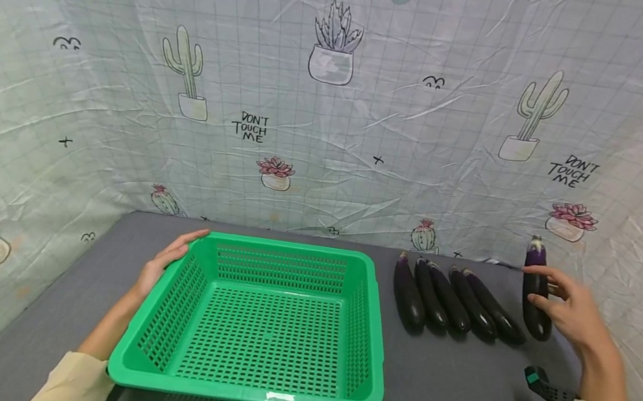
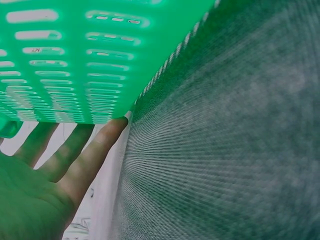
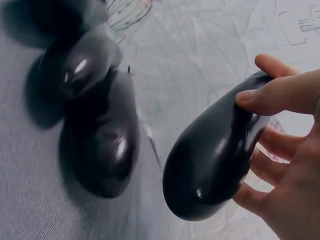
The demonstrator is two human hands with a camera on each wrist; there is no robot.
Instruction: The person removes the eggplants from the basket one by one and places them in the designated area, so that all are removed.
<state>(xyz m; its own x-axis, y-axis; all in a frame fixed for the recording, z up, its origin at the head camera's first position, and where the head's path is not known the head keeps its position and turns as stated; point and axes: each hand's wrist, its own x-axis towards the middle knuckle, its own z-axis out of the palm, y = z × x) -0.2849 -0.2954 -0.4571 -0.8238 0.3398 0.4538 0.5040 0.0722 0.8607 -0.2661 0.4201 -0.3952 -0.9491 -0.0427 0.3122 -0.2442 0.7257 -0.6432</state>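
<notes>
A green plastic basket (image 1: 255, 395) with slotted walls and floor stands on the grey table, holding nothing. My left hand (image 1: 157, 267) rests against its left side near the far corner. In the left wrist view, straight fingers (image 2: 90, 160) touch the slotted outer wall. My right hand (image 1: 576, 311) grips a dark purple eggplant (image 1: 536, 319) around its middle, thumb on one side and fingers on the other. The right wrist view shows that eggplant (image 3: 207, 155) lifted and tilted, round end down. Several more eggplants (image 1: 408, 300) lie in a row left of it.
The grey table (image 1: 441, 399) runs back to a hanging cloth (image 1: 369, 131) printed with potted cacti. This cloth also closes off both sides. A black wrist-worn device (image 1: 549, 388) sits at my right sleeve.
</notes>
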